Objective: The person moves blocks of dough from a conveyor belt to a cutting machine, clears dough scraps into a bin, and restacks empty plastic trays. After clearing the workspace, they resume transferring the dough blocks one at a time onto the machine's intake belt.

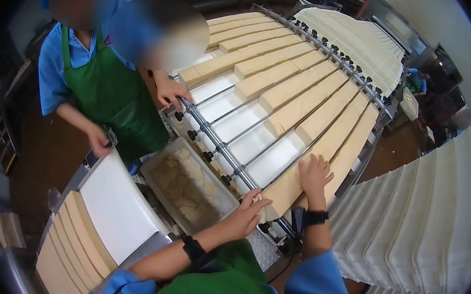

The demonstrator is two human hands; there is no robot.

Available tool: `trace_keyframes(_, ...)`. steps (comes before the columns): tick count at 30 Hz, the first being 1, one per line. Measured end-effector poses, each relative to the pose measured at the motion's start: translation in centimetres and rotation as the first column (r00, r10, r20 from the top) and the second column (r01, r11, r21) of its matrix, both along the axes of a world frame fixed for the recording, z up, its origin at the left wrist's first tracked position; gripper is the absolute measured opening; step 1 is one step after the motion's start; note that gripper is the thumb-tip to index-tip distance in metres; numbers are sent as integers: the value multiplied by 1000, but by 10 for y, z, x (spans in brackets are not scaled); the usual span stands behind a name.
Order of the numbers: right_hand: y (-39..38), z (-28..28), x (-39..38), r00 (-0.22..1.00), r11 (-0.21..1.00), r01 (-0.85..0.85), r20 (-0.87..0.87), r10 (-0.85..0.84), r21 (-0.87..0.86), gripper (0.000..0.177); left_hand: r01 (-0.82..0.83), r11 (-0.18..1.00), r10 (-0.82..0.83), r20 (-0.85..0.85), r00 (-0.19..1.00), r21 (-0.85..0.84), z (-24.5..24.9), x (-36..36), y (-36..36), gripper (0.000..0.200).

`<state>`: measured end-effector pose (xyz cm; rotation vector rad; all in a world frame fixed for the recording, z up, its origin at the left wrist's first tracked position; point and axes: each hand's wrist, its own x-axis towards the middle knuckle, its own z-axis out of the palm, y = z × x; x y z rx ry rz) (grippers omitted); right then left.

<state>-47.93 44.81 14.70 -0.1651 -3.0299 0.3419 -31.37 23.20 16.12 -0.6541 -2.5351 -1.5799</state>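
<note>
Long beige slabs (302, 99) lie in lanes between metal rods on a white conveyor bed (236, 141). My left hand (243, 218) is at the near end of a beige slab (282, 194), its fingers and thumb closed around the end edge. A small pale bit shows between those fingers, partly hidden. My right hand (314, 180) lies on top of the same slab, further along, with its fingers spread. Another slab (354, 153) runs along the right edge, beside my right hand.
A bin (147, 175) of broken beige pieces stands below the conveyor's near bar (221, 145). To the left, a second conveyor (115, 192) carries stacked slabs (76, 245). A co-worker in a green apron (118, 96) rests a hand (173, 91) by the bar. Stacked white trays (415, 221) stand right.
</note>
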Motion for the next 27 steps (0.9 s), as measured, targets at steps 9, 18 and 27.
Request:
trace_keyframes(9, -21, 1, 121, 729, 688, -671, -416, 544, -276, 70, -83, 982, 66, 102, 993, 171, -34, -1, -53, 57)
trace_keyframes(18, -12, -22, 118, 764, 753, -613, -422, 488, -239, 74, -485, 775, 576, 136, 806, -405, -102, 102, -175, 18)
trace_keyframes(27, -13, -25, 122, 803, 788, -560, -402, 441, -256, 68, -415, 804, 545, 249, 800, -426, -89, 130, -179, 31)
